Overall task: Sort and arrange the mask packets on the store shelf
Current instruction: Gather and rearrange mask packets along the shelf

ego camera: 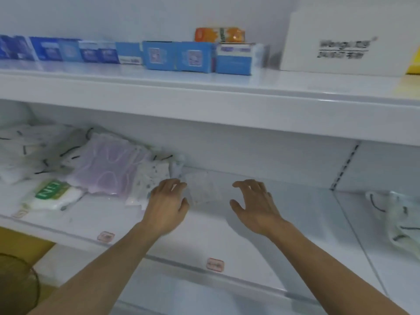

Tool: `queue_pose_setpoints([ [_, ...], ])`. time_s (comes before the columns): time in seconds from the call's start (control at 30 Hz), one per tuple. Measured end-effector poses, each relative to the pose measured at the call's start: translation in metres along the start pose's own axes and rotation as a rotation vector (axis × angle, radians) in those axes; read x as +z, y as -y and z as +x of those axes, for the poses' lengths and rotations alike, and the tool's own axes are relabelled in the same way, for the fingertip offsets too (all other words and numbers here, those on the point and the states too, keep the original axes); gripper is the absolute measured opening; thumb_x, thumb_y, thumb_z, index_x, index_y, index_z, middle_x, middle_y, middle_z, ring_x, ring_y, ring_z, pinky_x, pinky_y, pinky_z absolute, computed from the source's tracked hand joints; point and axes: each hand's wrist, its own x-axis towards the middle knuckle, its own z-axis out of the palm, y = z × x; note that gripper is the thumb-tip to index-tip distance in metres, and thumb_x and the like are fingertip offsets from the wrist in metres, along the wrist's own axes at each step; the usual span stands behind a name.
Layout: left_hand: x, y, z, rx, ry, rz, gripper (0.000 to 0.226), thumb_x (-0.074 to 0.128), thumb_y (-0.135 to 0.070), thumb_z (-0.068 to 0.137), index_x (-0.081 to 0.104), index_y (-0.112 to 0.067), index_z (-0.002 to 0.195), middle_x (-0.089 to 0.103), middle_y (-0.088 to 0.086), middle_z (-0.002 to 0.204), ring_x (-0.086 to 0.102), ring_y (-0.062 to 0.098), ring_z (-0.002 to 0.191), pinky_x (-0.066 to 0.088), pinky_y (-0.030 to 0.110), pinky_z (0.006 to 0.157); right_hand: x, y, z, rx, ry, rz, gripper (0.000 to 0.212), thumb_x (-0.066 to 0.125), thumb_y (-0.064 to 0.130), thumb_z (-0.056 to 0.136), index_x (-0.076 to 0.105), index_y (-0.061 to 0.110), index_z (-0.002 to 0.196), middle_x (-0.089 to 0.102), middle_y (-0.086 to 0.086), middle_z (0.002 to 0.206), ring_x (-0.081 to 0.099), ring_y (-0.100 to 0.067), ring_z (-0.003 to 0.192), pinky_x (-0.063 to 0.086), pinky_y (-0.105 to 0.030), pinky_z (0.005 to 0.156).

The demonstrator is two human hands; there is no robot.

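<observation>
A clear mask packet (205, 189) lies flat on the middle shelf (250, 235), between my two hands. My left hand (167, 203) hovers at its left edge with fingers loosely bent, holding nothing. My right hand (254, 203) is spread just to its right, also holding nothing. To the left lie a speckled packet (148, 178), a lilac packet (109, 164), a green-labelled white packet (51, 193) and a heap of white packets with black ear loops (29, 148). The picture is blurred.
More loose mask packets (400, 219) lie at the shelf's right end. The upper shelf (204, 92) carries a row of blue boxes (177, 56), an orange pack (219, 34) and a large white box (345, 39). Pink price tags (215, 264) sit on the shelf's front rail.
</observation>
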Motion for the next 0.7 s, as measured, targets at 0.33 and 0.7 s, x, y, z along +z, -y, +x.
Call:
queue_pose_setpoints([
  [0.33,-0.007,0.12,-0.006,-0.127,-0.303,-0.376,0.035,0.044,-0.026,0.081,0.068,-0.016,0.104,0.065,-0.002,0.106,0.06,0.024,0.099,0.052,0.042,0.085,0.081,0.091,0.033,0.086,-0.116,0.144,0.039,0.059,0.031,0.098,0.054,0.023,0.135,0.053,-0.001,0.134,0.046,-0.024,0.126,0.039,-0.034,0.103],
  [0.7,0.004,0.135,-0.001,-0.345,-0.226,-0.425,0.043,0.059,-0.017,0.08,0.053,-0.017,0.123,0.062,0.009,0.109,0.062,0.036,0.095,0.055,0.048,0.076,0.132,0.172,0.082,0.211,-0.232,0.416,0.035,0.063,0.034,0.095,0.057,0.025,0.128,0.061,0.008,0.118,0.062,-0.014,0.101,0.05,-0.028,0.087],
])
